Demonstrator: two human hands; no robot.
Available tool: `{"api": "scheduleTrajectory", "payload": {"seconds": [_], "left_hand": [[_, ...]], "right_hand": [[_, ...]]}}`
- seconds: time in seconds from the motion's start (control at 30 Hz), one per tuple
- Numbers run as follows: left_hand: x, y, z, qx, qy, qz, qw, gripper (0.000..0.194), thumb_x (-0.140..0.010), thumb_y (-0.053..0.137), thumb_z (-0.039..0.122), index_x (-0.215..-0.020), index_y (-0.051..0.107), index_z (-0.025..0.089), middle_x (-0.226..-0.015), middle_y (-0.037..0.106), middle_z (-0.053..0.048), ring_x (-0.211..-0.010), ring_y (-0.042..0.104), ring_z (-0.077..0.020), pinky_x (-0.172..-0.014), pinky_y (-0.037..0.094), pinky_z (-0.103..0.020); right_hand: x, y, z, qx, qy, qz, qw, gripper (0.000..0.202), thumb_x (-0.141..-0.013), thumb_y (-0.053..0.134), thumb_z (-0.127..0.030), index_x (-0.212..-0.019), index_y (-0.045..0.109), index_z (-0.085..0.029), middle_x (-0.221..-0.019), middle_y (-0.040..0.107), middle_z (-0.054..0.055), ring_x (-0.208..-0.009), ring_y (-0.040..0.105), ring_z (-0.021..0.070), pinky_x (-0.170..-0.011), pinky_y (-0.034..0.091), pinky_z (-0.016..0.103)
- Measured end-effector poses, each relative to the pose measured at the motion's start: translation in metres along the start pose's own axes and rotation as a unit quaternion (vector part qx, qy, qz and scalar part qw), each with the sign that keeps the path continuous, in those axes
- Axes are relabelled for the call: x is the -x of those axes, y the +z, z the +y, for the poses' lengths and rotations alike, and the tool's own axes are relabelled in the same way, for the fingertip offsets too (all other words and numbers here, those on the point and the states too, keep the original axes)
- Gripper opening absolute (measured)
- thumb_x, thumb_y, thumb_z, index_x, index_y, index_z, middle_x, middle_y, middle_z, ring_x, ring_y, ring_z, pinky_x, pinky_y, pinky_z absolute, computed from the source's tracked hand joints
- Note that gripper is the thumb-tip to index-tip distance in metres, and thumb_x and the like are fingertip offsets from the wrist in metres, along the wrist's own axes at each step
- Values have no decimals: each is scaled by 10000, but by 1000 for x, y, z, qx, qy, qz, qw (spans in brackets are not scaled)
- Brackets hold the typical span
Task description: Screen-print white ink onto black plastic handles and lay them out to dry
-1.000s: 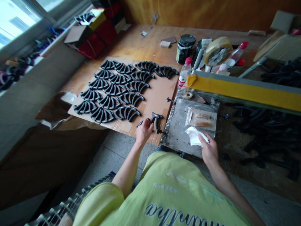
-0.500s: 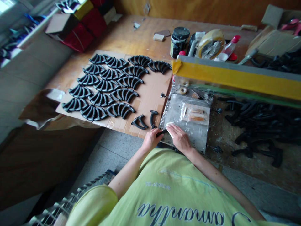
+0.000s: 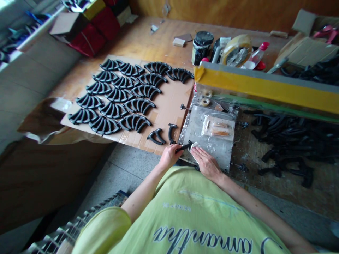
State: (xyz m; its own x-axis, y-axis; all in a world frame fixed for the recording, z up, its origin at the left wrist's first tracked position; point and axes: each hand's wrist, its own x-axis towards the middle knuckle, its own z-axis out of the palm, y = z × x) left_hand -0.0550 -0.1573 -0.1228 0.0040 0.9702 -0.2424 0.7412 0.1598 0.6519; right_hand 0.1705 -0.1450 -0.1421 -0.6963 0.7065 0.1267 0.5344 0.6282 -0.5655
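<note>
My left hand (image 3: 170, 155) is closed around one end of a black curved handle (image 3: 183, 147) at the front edge of the bench. The handle's far end points right, toward my right hand (image 3: 207, 161). That hand presses a white cloth (image 3: 195, 146) under its fingers, beside the tip of the handle. Both lie over the near edge of a grey metal plate (image 3: 192, 123). Just left of my hands, a few loose black curved handles (image 3: 156, 137) rest on a cardboard sheet (image 3: 169, 102), where many more lie in fanned rows (image 3: 113, 95).
A yellow-taped board (image 3: 265, 81) runs across the right. Behind it stand a black jar (image 3: 202, 47), a roll of tape (image 3: 237, 49) and a red-capped bottle (image 3: 259, 54). Dark handles are piled (image 3: 286, 141) at right. A plastic packet (image 3: 219, 126) lies on the plate. Red boxes (image 3: 90, 37) stand back left.
My right hand has slid slightly right and down with the cloth, uncovering the far tip of the black handle. My left hand stays almost in place.
</note>
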Motion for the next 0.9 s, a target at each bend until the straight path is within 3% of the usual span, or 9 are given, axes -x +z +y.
{"api": "scheduleTrajectory", "payload": {"seconds": [0.23,0.33,0.43,0.57,0.67,0.73,0.8,0.87,0.9], "left_hand": [[-3,-3,2,-25,0,-13,1000,126,-854,632,249,-935,694,175,-865,698,-58,-779,639,-160,-718,483,-249],[-3,-6,6,-27,-17,-24,999,116,-845,630,247,-921,693,186,-868,707,-52,-772,647,-159,-708,482,-245],[-2,-13,14,-9,-46,-30,998,134,-847,607,291,-900,682,193,-811,712,-35,-733,651,-157,-655,467,-233],[-11,-19,36,25,-103,-32,994,154,-827,594,327,-830,672,194,-693,692,-9,-657,634,-151,-576,428,-226],[-30,-8,73,65,-112,-81,988,158,-800,616,330,-796,677,184,-626,664,3,-603,607,-138,-541,417,-222],[-44,4,107,137,-71,-139,978,240,-804,627,378,-888,691,163,-639,666,-5,-584,602,-128,-533,427,-218],[-56,14,137,280,20,-191,941,408,-833,608,439,-1113,656,147,-839,724,-61,-666,648,-135,-573,470,-220],[-64,15,152,384,108,-202,894,537,-857,588,472,-1299,557,169,-1116,703,-124,-820,682,-158,-648,510,-236],[-66,11,150,393,128,-187,891,556,-865,581,481,-1334,529,186,-1184,681,-131,-860,682,-162,-675,516,-243]], "right_hand": [[-20,1,-2,-12,6,11,1000,555,-894,354,-40,-1415,509,-152,-1421,521,108,-1340,477,247,-1154,382,458],[-10,-3,-5,-30,9,3,999,542,-877,383,-35,-1376,557,-157,-1390,555,109,-1322,498,247,-1144,393,457],[11,-21,-8,-97,53,-11,994,488,-875,422,-63,-1291,636,-202,-1325,619,82,-1253,567,238,-1102,440,438],[33,-63,-14,-273,216,-4,937,345,-920,479,-231,-1177,708,-258,-1178,709,36,-1083,672,226,-963,535,387],[41,-94,-20,-383,292,14,876,288,-886,578,-376,-1068,758,-244,-1112,734,51,-1050,677,250,-930,534,374],[43,-108,-25,-424,309,23,851,308,-846,630,-424,-1046,767,-235,-1108,734,67,-1044,675,262,-930,526,373],[42,-117,-28,-449,322,31,833,343,-812,669,-455,-1048,768,-228,-1090,739,79,-1021,679,269,-922,526,375],[41,-120,-29,-465,335,42,819,373,-771,711,-479,-1034,772,-222,-1066,744,86,-1007,680,273,-904,530,369],[41,-120,-29,-470,342,50,812,385,-747,733,-487,-1021,776,-219,-1059,746,88,-1004,679,275,-890,534,359]]}}
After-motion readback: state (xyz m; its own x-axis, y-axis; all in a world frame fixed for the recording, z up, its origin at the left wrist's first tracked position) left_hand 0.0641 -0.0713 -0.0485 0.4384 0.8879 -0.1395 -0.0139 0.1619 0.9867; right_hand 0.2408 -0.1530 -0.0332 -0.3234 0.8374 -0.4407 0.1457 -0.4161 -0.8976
